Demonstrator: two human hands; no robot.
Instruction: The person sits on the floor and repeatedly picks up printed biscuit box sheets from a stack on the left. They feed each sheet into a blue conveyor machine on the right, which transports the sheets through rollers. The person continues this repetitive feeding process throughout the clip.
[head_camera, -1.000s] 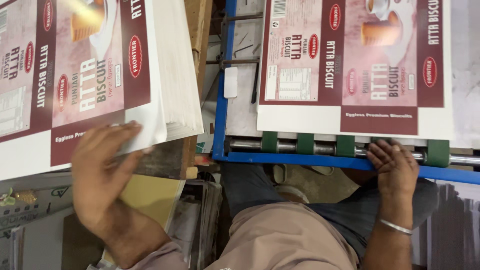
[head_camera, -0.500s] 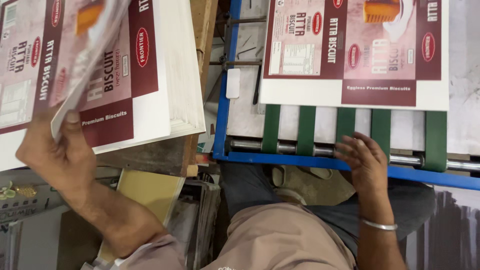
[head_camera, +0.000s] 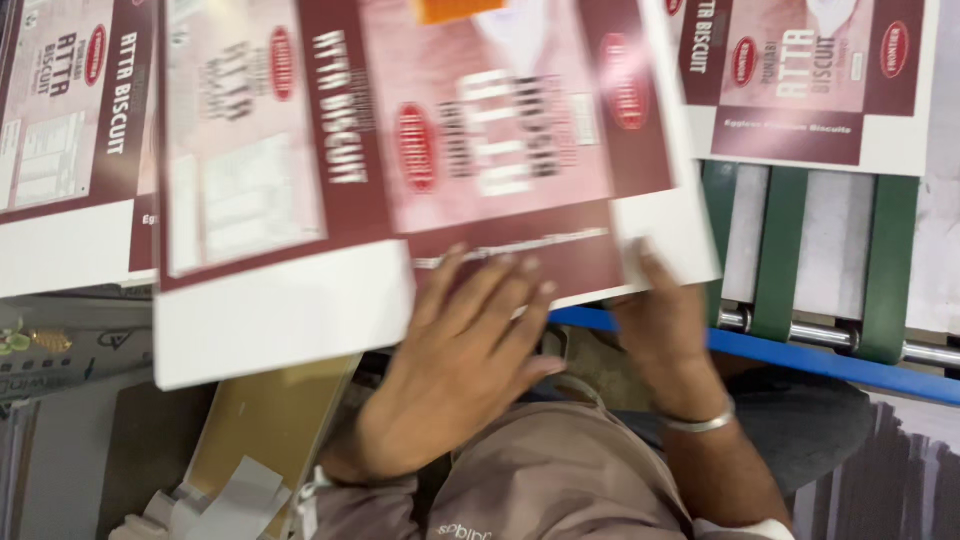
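A large flat carton sheet (head_camera: 400, 150), printed maroon and pink with white margins, hangs in front of me, blurred by motion. My left hand (head_camera: 460, 370) presses up against its near edge with fingers spread. My right hand (head_camera: 665, 330), a metal bangle on the wrist, grips the sheet's near right corner. To the left lies a stack of the same printed sheets (head_camera: 60, 150). Another such sheet (head_camera: 810, 80) lies farther off on the green conveyor belts (head_camera: 780, 250).
A blue machine rail (head_camera: 800, 355) and a steel roller (head_camera: 930, 350) run along the conveyor's near edge. Brown cardboard and paper scraps (head_camera: 230, 470) lie at lower left. My lap fills the bottom centre.
My left hand lifted a sheet off the left stack and swung it right. My right hand left the roller and took the sheet's corner. The earlier sheet travelled farther along the belts.
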